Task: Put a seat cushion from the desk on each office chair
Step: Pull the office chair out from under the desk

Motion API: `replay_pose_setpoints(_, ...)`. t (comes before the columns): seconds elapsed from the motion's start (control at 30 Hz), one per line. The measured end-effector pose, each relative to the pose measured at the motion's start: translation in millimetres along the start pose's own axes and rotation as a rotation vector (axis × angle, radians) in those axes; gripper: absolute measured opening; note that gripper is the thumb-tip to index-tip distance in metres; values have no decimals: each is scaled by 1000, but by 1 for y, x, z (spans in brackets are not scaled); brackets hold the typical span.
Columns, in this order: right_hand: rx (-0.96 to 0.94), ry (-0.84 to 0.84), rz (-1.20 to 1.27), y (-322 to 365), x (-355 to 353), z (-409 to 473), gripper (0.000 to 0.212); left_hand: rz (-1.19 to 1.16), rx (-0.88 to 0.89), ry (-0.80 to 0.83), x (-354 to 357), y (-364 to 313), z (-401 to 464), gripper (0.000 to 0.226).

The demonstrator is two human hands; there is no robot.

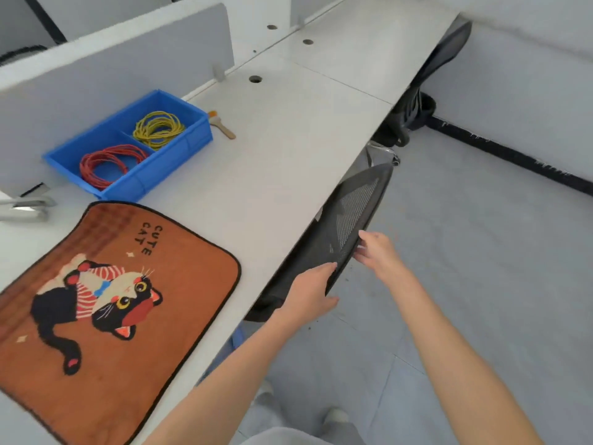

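Observation:
An orange seat cushion [134, 316] with a black cat and the words "CUTE CAT" lies flat on the white desk [288, 149] at the lower left. A black mesh office chair [353, 216] is tucked under the desk edge, only its backrest top showing. My left hand [313, 293] grips the near end of the backrest rim, thumb on the outer side. My right hand [377, 252] touches the rim a little farther along, fingers blurred. A second dark chair [439, 59] stands under the desk farther back.
A blue bin [192, 139] holding red and yellow coiled cords sits by the grey divider [112, 65]. A small wooden-handled brush [221, 125] lies beside it. A metal clip [25, 207] is at the left edge. Grey floor [465, 252] lies to the right.

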State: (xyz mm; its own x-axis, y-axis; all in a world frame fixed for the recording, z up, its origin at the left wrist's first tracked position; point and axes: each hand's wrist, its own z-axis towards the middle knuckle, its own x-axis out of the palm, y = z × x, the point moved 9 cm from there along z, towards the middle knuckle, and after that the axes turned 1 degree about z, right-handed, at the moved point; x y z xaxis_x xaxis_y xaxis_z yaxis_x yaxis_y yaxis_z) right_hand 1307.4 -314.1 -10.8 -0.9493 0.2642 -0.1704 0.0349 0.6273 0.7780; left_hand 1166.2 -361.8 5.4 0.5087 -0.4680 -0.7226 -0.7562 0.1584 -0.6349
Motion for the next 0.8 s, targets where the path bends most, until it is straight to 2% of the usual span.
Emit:
replay_pose_setpoints(0.03,65,54,157,-8,7,0,15,12,-16,-19,2,1,0,66)
replay_pose_setpoints(0.1,103,107,243,-16,14,1,20,22,-37,-59,2,1,1,64)
replay_pose_setpoints(0.23,115,154,289,-22,7,7,20,80,-36,-97,9,-9,4,57)
replay_pose_setpoints(0.47,114,232,302,-51,-33,1,15,-18,-102,-187,44,-35,-21,56)
replay_pose_setpoints(0.63,49,242,319,-69,-77,-9,21,-69,-95,-140,81,-66,-32,60)
replay_pose_setpoints(0.8,16,170,320,-68,-127,-10,25,-72,-49,-108,108,-111,-23,66)
